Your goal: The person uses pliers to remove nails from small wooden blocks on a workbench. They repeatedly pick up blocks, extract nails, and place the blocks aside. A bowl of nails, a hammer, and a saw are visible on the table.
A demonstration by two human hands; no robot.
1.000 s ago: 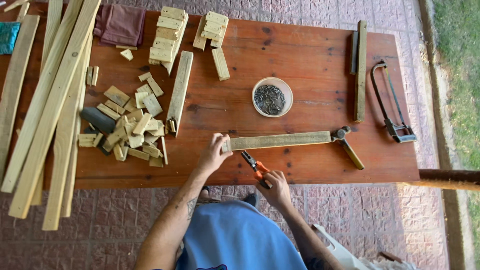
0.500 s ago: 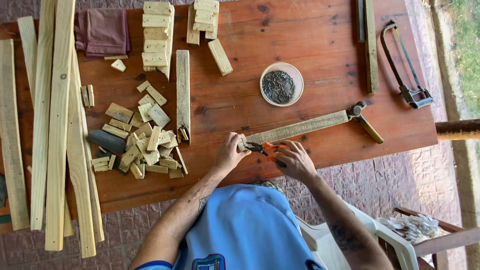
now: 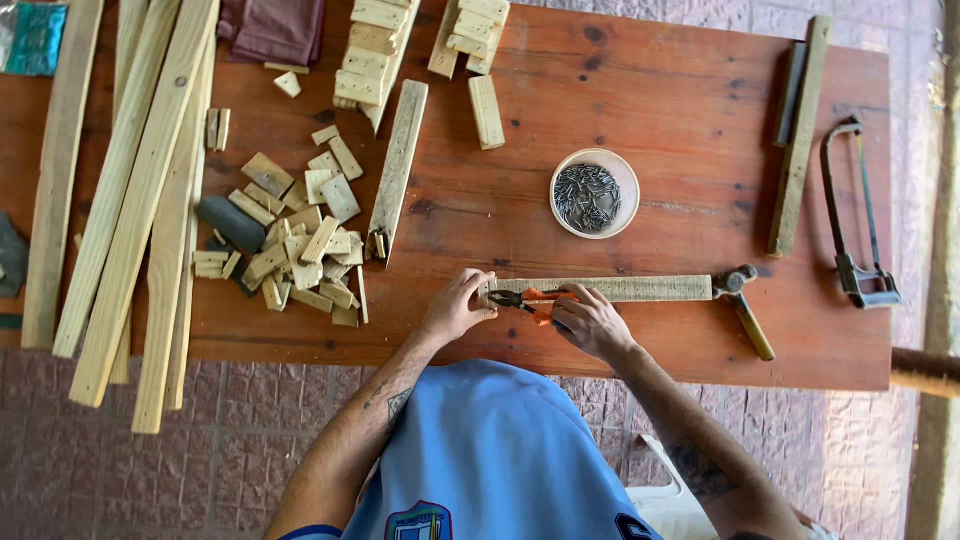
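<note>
Pliers (image 3: 528,299), orange-handled, gripped in closed right hand (image 3: 590,322); left hand (image 3: 458,308) clamps wooden slat (image 3: 610,289) end (press it flat to the surface (image 3: 650,90), squeeze steadily).

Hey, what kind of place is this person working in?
Probably an outdoor or patio woodworking spot, a home workshop rather than a factory. A wooden table stands on paving and bears long wooden slats, a heap of offcut blocks, a bowl of nails, a hacksaw and a hammer.
</note>
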